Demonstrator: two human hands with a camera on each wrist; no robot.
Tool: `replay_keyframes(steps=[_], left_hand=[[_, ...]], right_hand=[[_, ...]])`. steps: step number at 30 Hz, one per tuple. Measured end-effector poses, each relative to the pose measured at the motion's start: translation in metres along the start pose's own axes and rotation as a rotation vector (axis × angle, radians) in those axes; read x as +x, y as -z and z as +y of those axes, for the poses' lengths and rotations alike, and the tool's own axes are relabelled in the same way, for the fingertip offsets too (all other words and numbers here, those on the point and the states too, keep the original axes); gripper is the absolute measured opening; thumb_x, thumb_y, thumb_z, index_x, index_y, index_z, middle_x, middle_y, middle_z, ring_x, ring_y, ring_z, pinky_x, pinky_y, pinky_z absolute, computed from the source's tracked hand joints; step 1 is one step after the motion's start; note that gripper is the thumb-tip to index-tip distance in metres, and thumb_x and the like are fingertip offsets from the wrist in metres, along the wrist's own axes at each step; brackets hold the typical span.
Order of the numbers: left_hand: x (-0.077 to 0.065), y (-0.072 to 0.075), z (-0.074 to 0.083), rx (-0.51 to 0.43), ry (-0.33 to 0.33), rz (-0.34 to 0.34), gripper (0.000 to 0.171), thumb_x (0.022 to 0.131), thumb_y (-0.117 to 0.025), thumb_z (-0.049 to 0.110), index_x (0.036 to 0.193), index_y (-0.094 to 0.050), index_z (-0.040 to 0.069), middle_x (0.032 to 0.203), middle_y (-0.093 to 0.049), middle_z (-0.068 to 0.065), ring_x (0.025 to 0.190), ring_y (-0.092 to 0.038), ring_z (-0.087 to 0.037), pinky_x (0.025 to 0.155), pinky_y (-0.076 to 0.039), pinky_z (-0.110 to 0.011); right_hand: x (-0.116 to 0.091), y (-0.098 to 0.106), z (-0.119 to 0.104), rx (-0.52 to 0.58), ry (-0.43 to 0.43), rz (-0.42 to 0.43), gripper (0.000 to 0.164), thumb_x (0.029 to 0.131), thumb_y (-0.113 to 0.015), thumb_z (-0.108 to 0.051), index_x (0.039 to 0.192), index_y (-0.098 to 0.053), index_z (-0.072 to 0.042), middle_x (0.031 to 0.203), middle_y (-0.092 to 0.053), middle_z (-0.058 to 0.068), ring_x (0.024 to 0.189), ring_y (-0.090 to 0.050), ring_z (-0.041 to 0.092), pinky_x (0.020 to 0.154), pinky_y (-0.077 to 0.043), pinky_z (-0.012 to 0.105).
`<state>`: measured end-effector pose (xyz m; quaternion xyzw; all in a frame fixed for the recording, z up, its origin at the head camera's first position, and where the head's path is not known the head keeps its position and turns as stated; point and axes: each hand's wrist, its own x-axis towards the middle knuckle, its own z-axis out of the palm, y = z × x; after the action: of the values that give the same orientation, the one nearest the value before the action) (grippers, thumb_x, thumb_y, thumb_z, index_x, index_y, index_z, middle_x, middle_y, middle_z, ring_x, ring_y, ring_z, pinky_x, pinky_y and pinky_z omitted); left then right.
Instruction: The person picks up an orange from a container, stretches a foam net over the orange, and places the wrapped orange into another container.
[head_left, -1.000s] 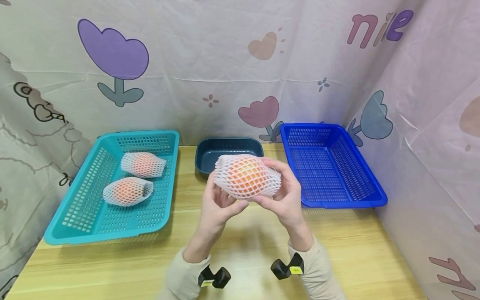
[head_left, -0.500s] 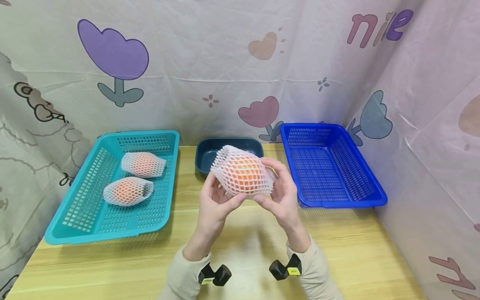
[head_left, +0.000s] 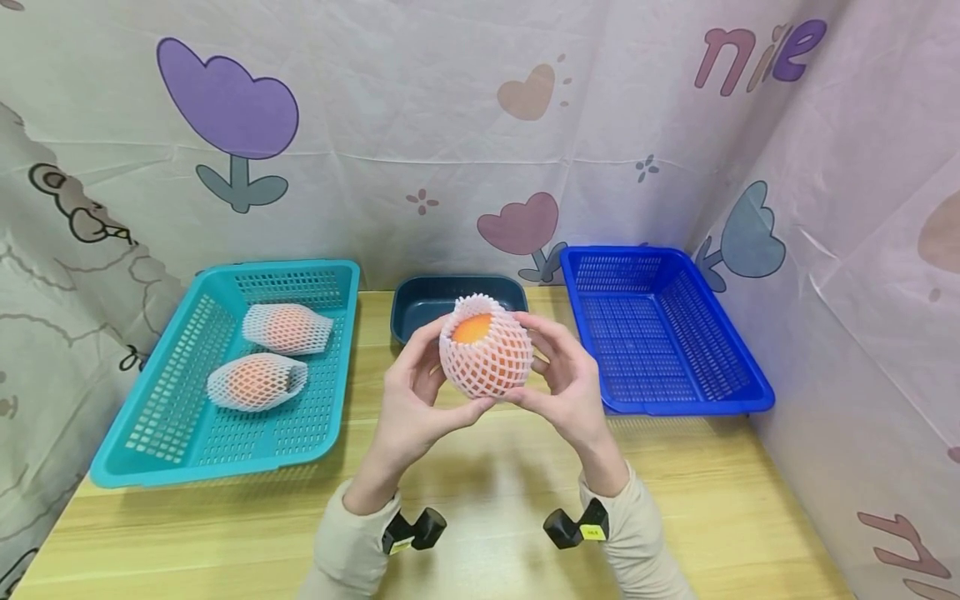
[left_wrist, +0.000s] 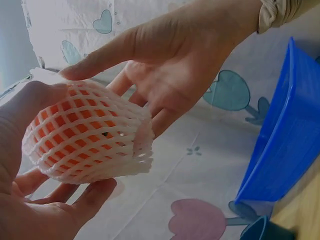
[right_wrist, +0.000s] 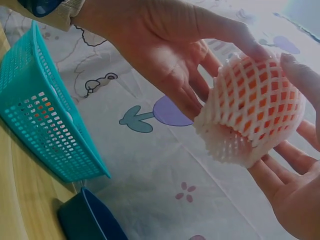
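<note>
Between both hands, above the table, is a round orange fruit [head_left: 472, 328] in a white foam net sleeve [head_left: 491, 367]. The sleeve's open end faces up toward the head camera, baring a patch of smooth orange skin. My left hand [head_left: 412, 398] holds the left side, thumb along the bottom and fingers behind. From the right, my right hand [head_left: 566, 385] grips it the same way, the two thumb tips nearly meeting. In the left wrist view the netted fruit [left_wrist: 82, 135] hides part of the fingers. The right wrist view shows the sleeve's gathered, ruffled end [right_wrist: 225, 145].
A teal basket [head_left: 217, 471] at left contains two more net-wrapped fruits [head_left: 287, 328]. Behind the hands stands a dark blue-green bin [head_left: 405, 308], partly hidden. On the right is a blue basket [head_left: 675, 408]. A patterned curtain [head_left: 420, 108] hangs behind the wooden table [head_left: 480, 500].
The netted fruit, earlier lying sideways between my hands, has turned so its sleeve's open end faces up at the head camera. My left hand has shifted slightly left.
</note>
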<state>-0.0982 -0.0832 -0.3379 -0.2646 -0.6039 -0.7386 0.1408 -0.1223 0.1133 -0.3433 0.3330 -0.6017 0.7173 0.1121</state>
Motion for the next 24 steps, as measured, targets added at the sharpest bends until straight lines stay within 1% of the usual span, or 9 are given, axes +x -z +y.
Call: replay_keyframes(steps=[5, 8, 12, 14, 19, 24], left_hand=[[0.0011, 0.0032, 0.0006, 0.009, -0.015, -0.021, 0.094, 0.059, -0.082, -0.024, 0.143, -0.045, 0.0, 0.14, -0.049, -0.018, 0.123, -0.051, -0.036, 0.105, -0.045, -0.043], [0.0004, 0.0045, 0.0008, 0.003, -0.018, -0.027, 0.096, 0.058, -0.081, -0.025, 0.143, -0.044, -0.001, 0.141, -0.047, -0.018, 0.123, -0.051, -0.035, 0.104, -0.047, -0.042], [-0.001, 0.0061, 0.0014, -0.002, -0.008, -0.031, 0.097, 0.057, -0.082, -0.025, 0.143, -0.044, -0.001, 0.142, -0.047, -0.019, 0.119, -0.053, -0.034, 0.099, -0.05, -0.04], [-0.0016, 0.0068, 0.0019, 0.005, 0.0, -0.033, 0.097, 0.057, -0.082, -0.025, 0.143, -0.044, -0.001, 0.142, -0.047, -0.018, 0.117, -0.054, -0.034, 0.097, -0.052, -0.04], [-0.0026, 0.0078, 0.0044, 0.029, 0.016, -0.035, 0.096, 0.057, -0.085, -0.022, 0.142, -0.045, -0.001, 0.141, -0.047, -0.016, 0.114, -0.056, -0.032, 0.093, -0.054, -0.04], [-0.0033, 0.0089, 0.0058, 0.039, 0.009, -0.047, 0.095, 0.057, -0.086, -0.02, 0.141, -0.046, -0.001, 0.142, -0.047, -0.016, 0.115, -0.056, -0.033, 0.092, -0.055, -0.041]], right_hand=[[-0.0023, -0.0016, 0.003, 0.03, 0.001, 0.006, 0.081, 0.077, -0.087, -0.026, 0.134, -0.045, 0.013, 0.138, -0.053, 0.019, 0.127, -0.053, 0.033, 0.096, -0.052, 0.045], [-0.0039, -0.0033, 0.0054, 0.07, 0.021, 0.012, 0.071, 0.078, -0.086, -0.021, 0.133, -0.05, 0.007, 0.138, -0.052, 0.019, 0.127, -0.053, 0.033, 0.096, -0.052, 0.045], [-0.006, -0.0053, 0.0069, 0.106, 0.033, 0.027, 0.058, 0.078, -0.086, -0.017, 0.128, -0.058, -0.005, 0.138, -0.052, 0.018, 0.126, -0.054, 0.034, 0.094, -0.053, 0.045], [-0.0067, -0.0063, 0.0073, 0.109, 0.037, 0.034, 0.055, 0.078, -0.086, -0.018, 0.125, -0.061, -0.008, 0.137, -0.053, 0.018, 0.126, -0.054, 0.035, 0.093, -0.054, 0.045], [-0.0083, -0.0087, 0.0085, 0.108, 0.06, 0.054, 0.052, 0.077, -0.086, -0.02, 0.124, -0.064, -0.015, 0.135, -0.056, 0.015, 0.125, -0.054, 0.034, 0.091, -0.054, 0.045], [-0.009, -0.0098, 0.0091, 0.113, 0.085, 0.064, 0.052, 0.076, -0.086, -0.022, 0.124, -0.065, -0.018, 0.135, -0.057, 0.013, 0.126, -0.054, 0.033, 0.091, -0.055, 0.044]])
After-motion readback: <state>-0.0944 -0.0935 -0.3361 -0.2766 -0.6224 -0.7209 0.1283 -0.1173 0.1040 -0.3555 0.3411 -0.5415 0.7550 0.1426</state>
